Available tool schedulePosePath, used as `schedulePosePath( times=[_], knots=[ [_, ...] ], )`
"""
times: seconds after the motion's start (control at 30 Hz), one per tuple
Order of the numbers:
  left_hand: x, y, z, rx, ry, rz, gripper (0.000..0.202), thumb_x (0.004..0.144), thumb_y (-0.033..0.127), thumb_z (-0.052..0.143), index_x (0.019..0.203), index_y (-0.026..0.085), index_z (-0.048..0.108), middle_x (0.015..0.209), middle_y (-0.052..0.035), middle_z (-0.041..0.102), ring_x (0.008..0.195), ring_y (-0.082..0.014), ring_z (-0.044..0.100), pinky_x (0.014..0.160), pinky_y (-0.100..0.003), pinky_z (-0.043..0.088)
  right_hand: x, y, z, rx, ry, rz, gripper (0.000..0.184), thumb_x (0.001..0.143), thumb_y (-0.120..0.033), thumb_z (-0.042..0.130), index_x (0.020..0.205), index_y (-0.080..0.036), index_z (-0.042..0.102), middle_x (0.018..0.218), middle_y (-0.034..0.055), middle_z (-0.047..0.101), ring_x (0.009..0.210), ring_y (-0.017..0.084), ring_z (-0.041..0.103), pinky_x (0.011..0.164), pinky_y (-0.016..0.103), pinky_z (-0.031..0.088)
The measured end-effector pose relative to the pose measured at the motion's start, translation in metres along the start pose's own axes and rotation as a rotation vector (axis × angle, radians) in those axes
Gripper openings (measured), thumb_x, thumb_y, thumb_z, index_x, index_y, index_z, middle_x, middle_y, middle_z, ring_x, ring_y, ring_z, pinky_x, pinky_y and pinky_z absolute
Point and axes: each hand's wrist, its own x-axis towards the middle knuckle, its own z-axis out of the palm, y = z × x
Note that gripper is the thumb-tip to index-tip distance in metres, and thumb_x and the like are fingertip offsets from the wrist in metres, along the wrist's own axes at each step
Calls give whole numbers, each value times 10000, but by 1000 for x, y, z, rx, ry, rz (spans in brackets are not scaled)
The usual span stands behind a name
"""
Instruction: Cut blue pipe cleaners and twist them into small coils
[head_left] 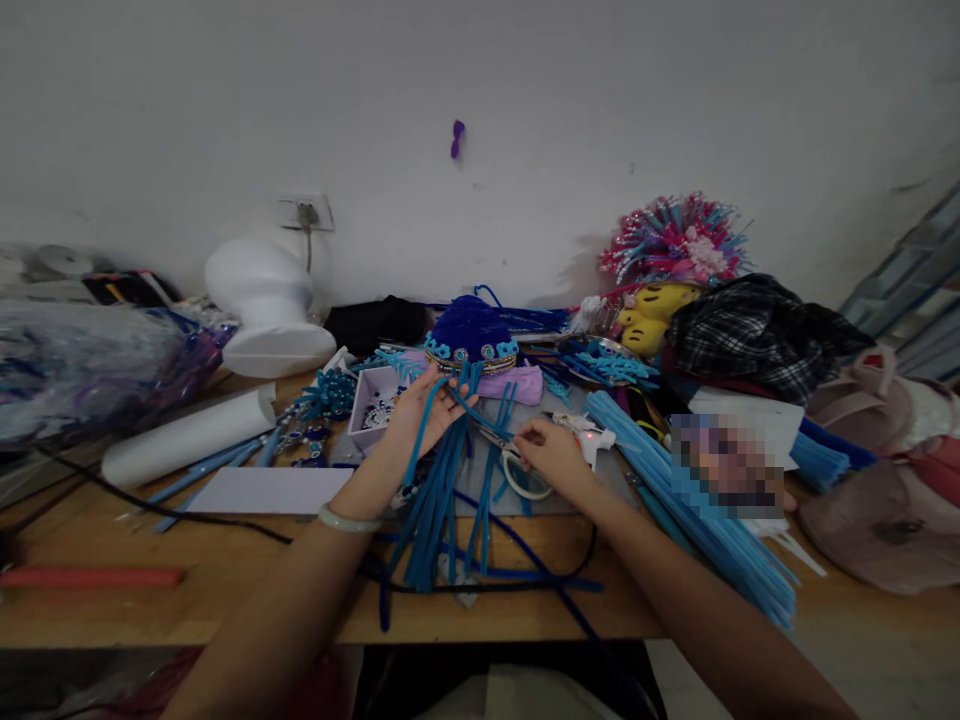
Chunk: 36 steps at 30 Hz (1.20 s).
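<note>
A dark blue velvety headpiece (pixel 472 330) with a beaded, flower-trimmed band stands before me. A bundle of blue pipe cleaners (pixel 431 530) hangs from it toward the table's front. My left hand (pixel 427 420), palm turned up, holds a blue pipe cleaner (pixel 421 425) near the band, with thumb and fingers around it. To the right, my right hand (pixel 551 455) is closed in a pinch at the far end of a blue strand running from the left hand. Scissors (pixel 525 485) with pale handles are just under my right fingers; whether these touch them is unclear.
A white box of beads (pixel 367 430) is left of my left hand. A glue gun (pixel 592 437) lies beyond my right hand, beside a light-blue pipe cleaner bundle (pixel 675 500). A black cable (pixel 247 522) crosses the front. A white foam head stand (pixel 266 305) stands back left.
</note>
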Motion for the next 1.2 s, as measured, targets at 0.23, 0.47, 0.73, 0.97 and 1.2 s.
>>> schedulePosePath(
  times=[0.23, 0.47, 0.73, 0.97, 1.2],
  knots=[
    [5, -9, -1, 74, 113, 65, 125, 738, 136, 481, 636, 128, 553, 588, -20, 603, 620, -120, 597, 801, -338, 463, 1, -6, -3, 129, 100, 46, 79, 641, -165, 531, 576, -190, 496, 414, -66, 495, 354, 84, 482, 388, 201, 377],
    [9, -20, -6, 178, 254, 45, 148, 728, 104, 454, 632, 121, 565, 655, -60, 652, 712, -130, 621, 797, -284, 452, 2, -3, 0, 476, 4, 176, 120, 596, -204, 618, 543, -168, 516, 422, -44, 528, 371, 84, 503, 393, 203, 430],
    [8, -21, -8, 33, 167, 82, 197, 749, 104, 426, 649, 106, 596, 713, -65, 655, 789, -151, 616, 878, -347, 420, -2, -1, 2, 758, -178, 322, 109, 588, -183, 661, 619, -133, 570, 586, -4, 586, 523, 63, 553, 510, 165, 479],
    [3, -27, 1, -10, 60, 128, 186, 780, 108, 417, 681, 117, 575, 837, -81, 646, 916, -169, 583, 913, -362, 400, -7, -9, 3, 706, -244, 343, 122, 595, -195, 669, 652, -127, 585, 645, -4, 591, 516, 43, 527, 453, 134, 437],
    [2, -27, 2, 36, 59, 181, 208, 785, 108, 411, 648, 125, 566, 934, -94, 637, 995, -173, 550, 921, -330, 389, -9, -10, 5, 553, -332, 364, 134, 601, -217, 664, 629, -125, 571, 474, -44, 509, 400, 36, 463, 357, 123, 369]
  ],
)
